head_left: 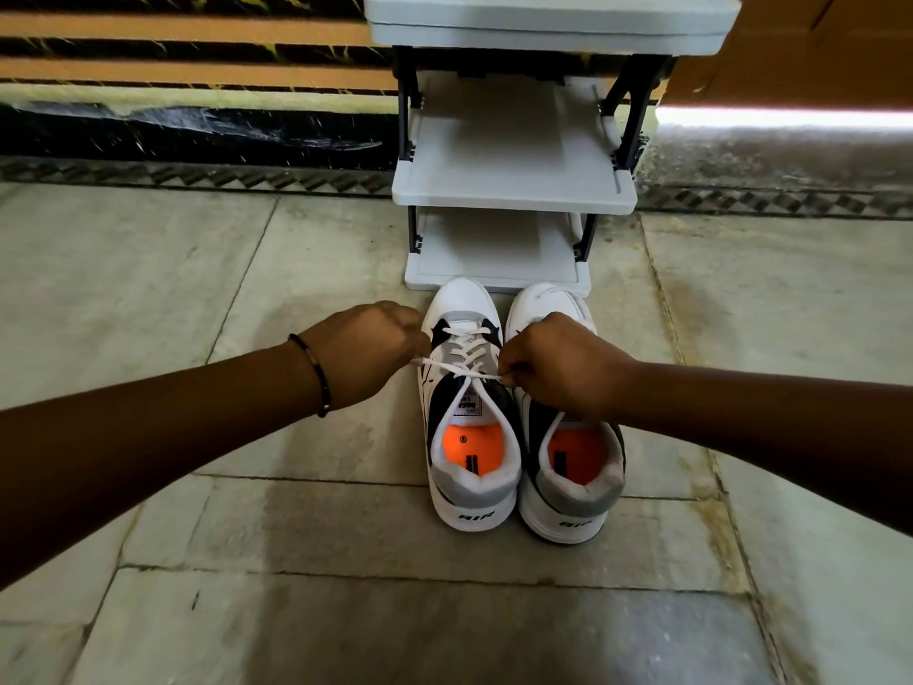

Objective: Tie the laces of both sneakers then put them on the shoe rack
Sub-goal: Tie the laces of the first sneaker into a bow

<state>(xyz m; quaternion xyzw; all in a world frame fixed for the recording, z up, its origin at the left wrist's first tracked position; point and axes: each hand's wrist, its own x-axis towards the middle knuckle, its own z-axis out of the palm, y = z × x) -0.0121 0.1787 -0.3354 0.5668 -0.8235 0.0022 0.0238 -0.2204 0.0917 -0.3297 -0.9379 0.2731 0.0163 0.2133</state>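
Both sneakers sit side by side on the stone floor [296, 536], toes pointing at the shoe rack [514, 190], heels toward you. Left sneaker [472, 467] and right sneaker [573, 487] are touching or nearly so along their inner sides; both toes are just in front of the rack's bottom shelf — not on it.

Your left hand [368, 351] is curled closed, pinching one end of the white lace [464, 370] at the left sneaker's outer side. Your right hand [553, 363] is also closed, pinching the other lace end at that shoe's inner side, and it sits over the right sneaker's lacing, hiding it. The lace runs taut between the two hands, straight across the top of the left sneaker's tongue, just above the collar opening. Whether it is already crossed into a knot there — cannot tell.

Lower rows of lacing on the left sneaker are criss-crossed and lie flat. Orange insoles show inside both shoes.

A dark beaded bracelet [313, 373] is on your left wrist.

The rack is grey with black side posts, three shelves visible, standing against the striped wall [173, 51]. Nothing is visible on the shelves.
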